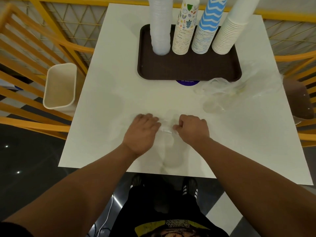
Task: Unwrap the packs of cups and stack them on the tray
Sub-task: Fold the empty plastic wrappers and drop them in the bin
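A dark brown tray (pixel 188 69) sits at the far middle of the white table (pixel 102 82). On it stand several tall cup stacks: clear plastic cups (pixel 159 26), doodle-print paper cups (pixel 184 31), blue zigzag cups (pixel 206 29) and plain white cups (pixel 229 31). Near the table's front edge lies a clear plastic wrapper (pixel 168 130), hard to see against the white top. My left hand (pixel 142 132) and my right hand (pixel 191 129) both pinch this wrapper between them, fingers curled.
More crumpled clear wrapping (pixel 227 93) lies at the right of the table. A cream waste bin (pixel 59 86) stands on the floor to the left. Yellow wooden chairs (pixel 25 53) and railings flank the table. A purple sticker (pixel 187 82) peeks from under the tray.
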The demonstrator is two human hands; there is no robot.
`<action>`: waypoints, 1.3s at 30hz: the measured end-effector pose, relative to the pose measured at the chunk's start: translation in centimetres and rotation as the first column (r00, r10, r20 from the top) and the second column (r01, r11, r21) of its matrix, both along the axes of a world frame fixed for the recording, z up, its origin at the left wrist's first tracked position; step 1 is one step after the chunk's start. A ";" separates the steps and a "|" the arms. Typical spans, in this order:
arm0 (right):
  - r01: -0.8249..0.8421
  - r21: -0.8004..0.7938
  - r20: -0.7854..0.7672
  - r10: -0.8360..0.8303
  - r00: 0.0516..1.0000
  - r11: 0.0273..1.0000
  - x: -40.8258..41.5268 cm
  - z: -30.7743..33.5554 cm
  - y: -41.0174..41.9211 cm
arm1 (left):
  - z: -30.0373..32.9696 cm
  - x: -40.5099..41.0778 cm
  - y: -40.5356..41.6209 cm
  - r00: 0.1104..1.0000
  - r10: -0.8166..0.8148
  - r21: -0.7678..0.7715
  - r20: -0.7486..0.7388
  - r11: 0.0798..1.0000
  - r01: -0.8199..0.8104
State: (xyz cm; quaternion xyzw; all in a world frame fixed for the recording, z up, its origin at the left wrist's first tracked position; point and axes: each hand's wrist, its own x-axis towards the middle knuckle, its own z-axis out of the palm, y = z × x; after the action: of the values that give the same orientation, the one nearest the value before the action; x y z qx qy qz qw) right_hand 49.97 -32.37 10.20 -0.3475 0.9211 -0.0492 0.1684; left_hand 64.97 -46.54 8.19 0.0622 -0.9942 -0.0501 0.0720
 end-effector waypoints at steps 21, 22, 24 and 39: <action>-0.343 -0.052 0.052 0.346 0.937 0.938 2.7 -3.3 4.1 | -0.7 1.9 -0.5 0.911 -0.132 0.097 0.392 0.990 0.102; -0.324 -0.034 0.059 0.325 0.944 0.945 2.2 -3.1 4.3 | -0.7 2.0 -0.9 0.913 -0.122 0.090 0.388 0.991 0.095; -0.323 -0.001 0.071 0.322 0.944 0.946 1.6 -2.9 4.8 | -0.8 2.2 -1.5 0.913 -0.093 0.083 0.398 0.994 0.065; -0.449 0.026 -0.099 0.450 0.888 0.893 4.8 -1.7 3.3 | 1.6 1.4 0.9 0.912 0.055 -0.090 0.407 0.996 -0.020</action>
State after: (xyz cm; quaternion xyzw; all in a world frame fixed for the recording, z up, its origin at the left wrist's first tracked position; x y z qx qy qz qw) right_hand 54.81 -29.03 8.51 -0.5531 0.8232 0.0100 0.1280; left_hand 66.34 -45.66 9.78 0.0873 -0.9871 0.0071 -0.1338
